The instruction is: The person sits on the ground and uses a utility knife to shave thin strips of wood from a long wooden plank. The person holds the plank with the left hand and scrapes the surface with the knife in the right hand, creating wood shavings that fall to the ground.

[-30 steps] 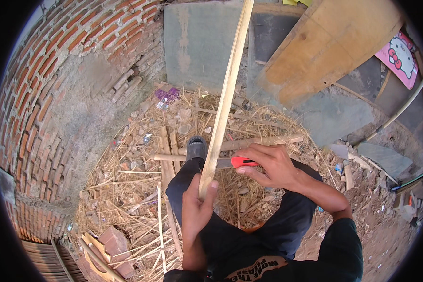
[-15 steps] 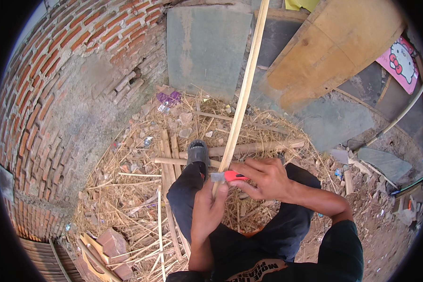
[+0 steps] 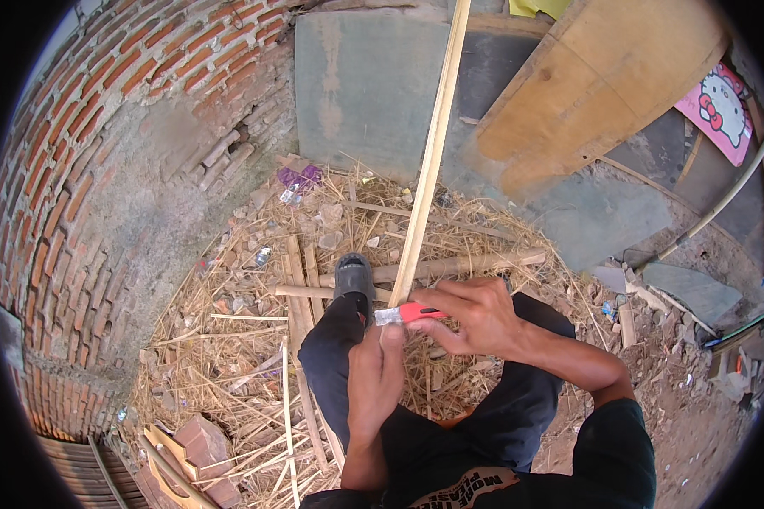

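A long pale bamboo strip (image 3: pixel 430 174) runs from between my knees up past the far edge of the view. Its near end is in my left hand (image 3: pixel 375 369), which is closed around it, the thumb pointing up by the blade. My right hand (image 3: pixel 475 320) grips a red utility knife (image 3: pixel 422 313) with the fingers curled over its handle. The knife's grey blade (image 3: pixel 388 316) lies crosswise against the strip just beyond my left thumb. My left fingers hide the strip's lowest end.
Straw and thin shavings (image 3: pixel 246 373) cover the ground. A thick pole (image 3: pixel 458 265) lies crosswise beyond my sandal (image 3: pixel 353 276), near several wooden slats (image 3: pixel 300 314). A brick wall (image 3: pixel 102 212) rises at left; grey panels (image 3: pixel 365 93) and a brown board (image 3: pixel 594 93) lean at the back.
The strip's far end has swung slightly left. The knife has shifted a little left, and my left thumb now sits closer against the blade. Both hands keep their grip.
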Demonstrator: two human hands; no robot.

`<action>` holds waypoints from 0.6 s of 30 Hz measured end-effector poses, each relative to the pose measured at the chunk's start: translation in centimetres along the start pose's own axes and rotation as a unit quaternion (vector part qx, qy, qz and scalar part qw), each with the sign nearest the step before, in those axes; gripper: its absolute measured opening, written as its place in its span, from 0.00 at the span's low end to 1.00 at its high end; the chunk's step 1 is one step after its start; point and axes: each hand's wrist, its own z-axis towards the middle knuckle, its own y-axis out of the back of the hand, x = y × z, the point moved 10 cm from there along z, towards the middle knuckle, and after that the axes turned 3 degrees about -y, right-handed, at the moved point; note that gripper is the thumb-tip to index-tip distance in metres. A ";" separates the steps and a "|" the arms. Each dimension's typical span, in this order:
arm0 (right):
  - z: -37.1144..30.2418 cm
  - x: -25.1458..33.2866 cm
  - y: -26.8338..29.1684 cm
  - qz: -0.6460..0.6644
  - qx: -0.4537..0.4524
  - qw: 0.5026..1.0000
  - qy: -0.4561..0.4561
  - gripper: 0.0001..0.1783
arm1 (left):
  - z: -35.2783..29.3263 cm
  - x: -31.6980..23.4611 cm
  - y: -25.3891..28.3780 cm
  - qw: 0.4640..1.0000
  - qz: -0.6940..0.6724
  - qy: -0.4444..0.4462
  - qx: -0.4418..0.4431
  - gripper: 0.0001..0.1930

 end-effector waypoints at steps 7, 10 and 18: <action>0.5 -1.2 0.2 -0.013 0.000 1.000 -0.029 0.17 | -0.3 0.3 0.4 0.999 0.028 0.008 0.014 0.21; 0.6 -1.2 -0.1 -0.015 0.003 1.000 -0.027 0.17 | -0.7 1.0 0.5 0.999 0.025 0.016 0.013 0.20; 2.4 -6.6 4.3 -0.014 -0.106 0.987 -0.119 0.17 | -3.1 2.4 0.6 0.998 0.049 0.034 0.036 0.19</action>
